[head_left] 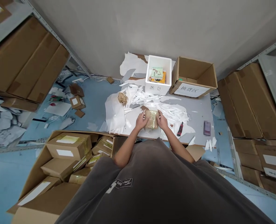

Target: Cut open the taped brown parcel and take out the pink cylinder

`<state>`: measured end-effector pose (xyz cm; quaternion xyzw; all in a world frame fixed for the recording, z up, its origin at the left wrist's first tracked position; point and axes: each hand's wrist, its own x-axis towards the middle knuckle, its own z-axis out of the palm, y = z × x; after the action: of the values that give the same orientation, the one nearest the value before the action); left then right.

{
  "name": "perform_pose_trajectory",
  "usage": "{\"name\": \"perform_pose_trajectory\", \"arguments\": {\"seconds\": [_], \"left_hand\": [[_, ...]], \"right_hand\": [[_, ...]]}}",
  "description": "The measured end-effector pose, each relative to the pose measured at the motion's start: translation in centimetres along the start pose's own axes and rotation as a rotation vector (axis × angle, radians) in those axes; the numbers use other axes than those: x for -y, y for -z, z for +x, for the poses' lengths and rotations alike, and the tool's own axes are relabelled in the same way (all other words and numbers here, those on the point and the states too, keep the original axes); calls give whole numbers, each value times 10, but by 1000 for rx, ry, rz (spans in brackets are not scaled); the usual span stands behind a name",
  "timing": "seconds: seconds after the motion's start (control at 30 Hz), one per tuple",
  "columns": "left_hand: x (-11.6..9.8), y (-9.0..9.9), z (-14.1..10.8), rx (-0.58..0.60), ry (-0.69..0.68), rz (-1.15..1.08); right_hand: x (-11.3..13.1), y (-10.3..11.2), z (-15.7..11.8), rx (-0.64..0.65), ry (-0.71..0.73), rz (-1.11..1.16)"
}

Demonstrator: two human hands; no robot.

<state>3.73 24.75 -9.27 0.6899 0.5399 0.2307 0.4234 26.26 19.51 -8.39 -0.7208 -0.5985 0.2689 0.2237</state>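
Between my two hands is a small cardboard box with shiny yellowish tape across its top, close above the table or resting on it; I cannot tell which. My left hand grips the box's left side, and my right hand holds its right side. A red and black utility knife lies on the table to the right of my right hand. White paper strips are strewn behind and beside the box. The undersides of the fingers are partly hidden.
On the table stand a white foam box with colourful packets inside and an open carton with a paper label. A large carton full of boxes is at lower left. Shelves flank both sides; scraps litter the blue floor.
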Motion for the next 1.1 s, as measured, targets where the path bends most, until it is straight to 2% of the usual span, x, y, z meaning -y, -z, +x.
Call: {"name": "perform_pose_trajectory", "arguments": {"seconds": [0.13,0.2,0.27,0.33,0.37,0.47,0.5,0.57,0.7,0.8,0.83,0.9,1.0,1.1], "left_hand": [[5,-5,24,131,121,6],[10,-9,29,95,168,-15],[14,-8,28,4,166,-44],[20,-3,22,-33,95,-77],[24,1,18,0,33,-91],[32,9,6,235,-156,-91],[34,11,3,286,-189,-81],[32,12,1,307,-200,-73],[18,11,13,209,-125,-113],[10,5,32,64,-38,-154],[10,1,37,51,-12,-165],[14,-9,46,112,23,-160],[25,-22,49,288,35,-85],[40,-24,38,280,30,-13]], "right_hand": [[8,-9,24,30,-172,4],[9,-13,26,39,-196,23],[8,-13,20,35,-154,69],[4,-13,5,45,-64,99],[1,-15,-5,66,-13,96],[-5,-26,-32,148,88,62],[-7,-30,-39,144,93,66],[-8,-36,-44,78,79,96],[-12,-24,-26,-61,26,156],[-14,-15,0,-104,-64,196],[-15,-16,8,-99,-96,205],[-15,-25,22,-60,-146,213],[-16,-47,28,11,-176,185],[-21,-60,15,0,-168,144]]}}
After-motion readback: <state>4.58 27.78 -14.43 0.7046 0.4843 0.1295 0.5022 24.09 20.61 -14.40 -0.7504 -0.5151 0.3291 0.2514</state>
